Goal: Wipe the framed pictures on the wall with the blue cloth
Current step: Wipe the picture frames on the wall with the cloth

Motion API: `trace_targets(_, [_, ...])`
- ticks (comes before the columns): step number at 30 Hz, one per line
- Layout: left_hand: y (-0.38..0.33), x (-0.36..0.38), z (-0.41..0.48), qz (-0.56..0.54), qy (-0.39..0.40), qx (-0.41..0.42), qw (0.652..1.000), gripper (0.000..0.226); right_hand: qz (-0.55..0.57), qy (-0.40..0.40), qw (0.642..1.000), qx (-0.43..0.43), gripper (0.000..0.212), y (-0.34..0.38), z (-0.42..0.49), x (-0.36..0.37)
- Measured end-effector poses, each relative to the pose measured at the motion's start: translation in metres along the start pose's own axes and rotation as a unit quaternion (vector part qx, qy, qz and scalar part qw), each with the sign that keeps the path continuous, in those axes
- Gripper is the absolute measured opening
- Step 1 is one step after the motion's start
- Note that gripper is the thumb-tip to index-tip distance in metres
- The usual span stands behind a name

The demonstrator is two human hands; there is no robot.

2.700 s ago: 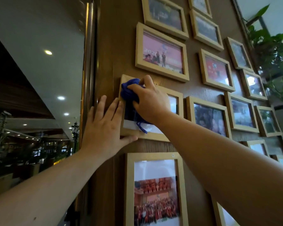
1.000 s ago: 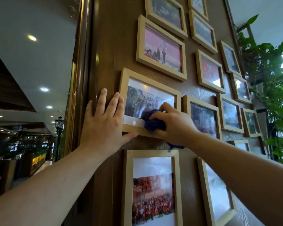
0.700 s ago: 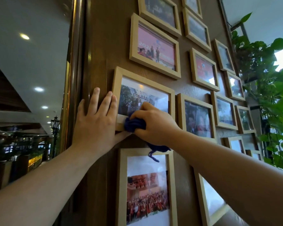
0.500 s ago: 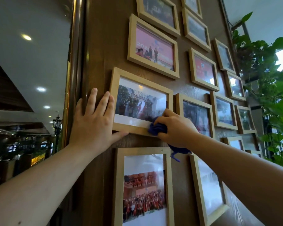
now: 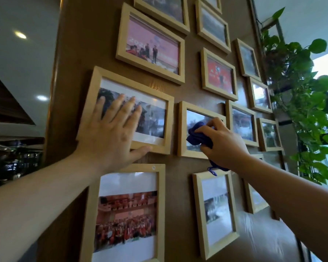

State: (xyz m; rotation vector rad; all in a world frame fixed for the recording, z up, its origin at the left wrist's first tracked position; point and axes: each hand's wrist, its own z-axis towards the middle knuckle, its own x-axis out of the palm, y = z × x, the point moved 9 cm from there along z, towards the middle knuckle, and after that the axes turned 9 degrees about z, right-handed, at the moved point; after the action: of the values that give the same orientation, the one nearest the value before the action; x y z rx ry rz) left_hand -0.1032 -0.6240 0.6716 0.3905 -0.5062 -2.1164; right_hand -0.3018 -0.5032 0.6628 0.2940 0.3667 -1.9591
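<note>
Several light-wood framed pictures hang on a brown wooden wall [image 5: 80, 53]. My right hand [image 5: 222, 142] grips a bunched blue cloth [image 5: 196, 136] and presses it against the glass of a small frame [image 5: 182, 129] in the middle row. My left hand [image 5: 112, 135] lies flat with fingers spread over the larger frame [image 5: 167, 114] just left of it, thumb under that frame's bottom edge. A loop of the cloth hangs below my right wrist.
A tall frame with a red group photo [image 5: 127, 210] hangs under my left hand, another frame [image 5: 214, 210] under my right. A leafy green plant [image 5: 301, 103] climbs the wall's right edge. The wall's left edge opens onto a dim hall with ceiling lights [image 5: 20, 35].
My right hand has carried the cloth from the bottom edge of the larger frame to the glass of the smaller frame on its right. My left hand slid from beside the frame onto its glass.
</note>
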Motion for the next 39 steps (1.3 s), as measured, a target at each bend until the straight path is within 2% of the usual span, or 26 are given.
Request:
trace_targets(7, [-0.078, 0.026, 0.048, -0.008, 0.022, 0.063, 0.998, 0.095, 0.0, -0.024, 1.0, 0.016, 0.043, -0.026, 0.003, 0.002])
trace_targets(17, [-0.111, 0.077, 0.085, 0.026, 0.051, 0.085, 0.995, 0.1, 0.006, -0.067, 0.996, 0.053, 0.044, -0.054, 0.04, 0.023])
trace_targets(22, [-0.127, 0.087, 0.094, 0.05, 0.064, 0.085, 0.993, 0.102, -0.055, -0.062, 0.997, -0.006, 0.049, -0.052, 0.061, 0.041])
trace_targets(31, [-0.128, 0.094, 0.097, 0.078, 0.095, 0.039, 0.992, 0.109, -0.035, -0.063, 0.994, -0.084, 0.049, -0.073, 0.074, 0.056])
trace_targets(39, [-0.132, 0.094, 0.098, 0.105, 0.119, 0.026, 0.987, 0.112, -0.134, -0.015, 0.99, 0.03, 0.041, -0.182, 0.057, 0.065])
